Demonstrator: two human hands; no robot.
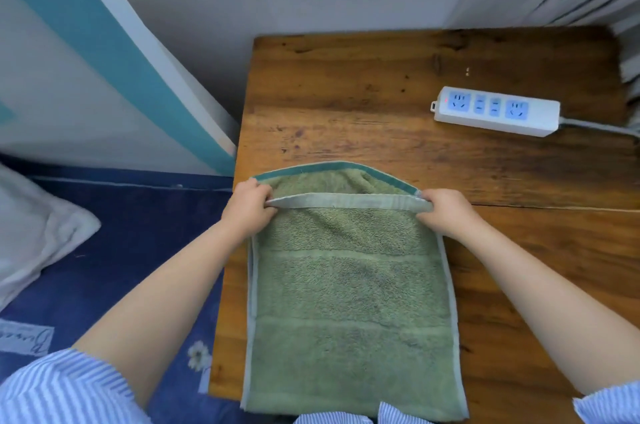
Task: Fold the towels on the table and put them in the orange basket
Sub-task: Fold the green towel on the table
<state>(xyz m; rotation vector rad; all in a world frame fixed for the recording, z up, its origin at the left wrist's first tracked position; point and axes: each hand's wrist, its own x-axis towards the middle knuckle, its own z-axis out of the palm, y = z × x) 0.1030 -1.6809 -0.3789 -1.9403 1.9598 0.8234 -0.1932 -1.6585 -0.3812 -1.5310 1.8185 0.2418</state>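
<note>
A green towel with pale hems lies lengthwise on the wooden table, its near end at the table's front edge. The far end is lifted and doubled over, so two hemmed edges sit one behind the other. My left hand pinches the towel's far left corner. My right hand pinches the far right corner. The pale hem stretches taut between the two hands. No orange basket is in view.
A white power strip with blue sockets lies at the table's right, its cable running off to the right. A bed with a dark blue sheet and a white pillow adjoins the table's left side. Grey wall lies behind.
</note>
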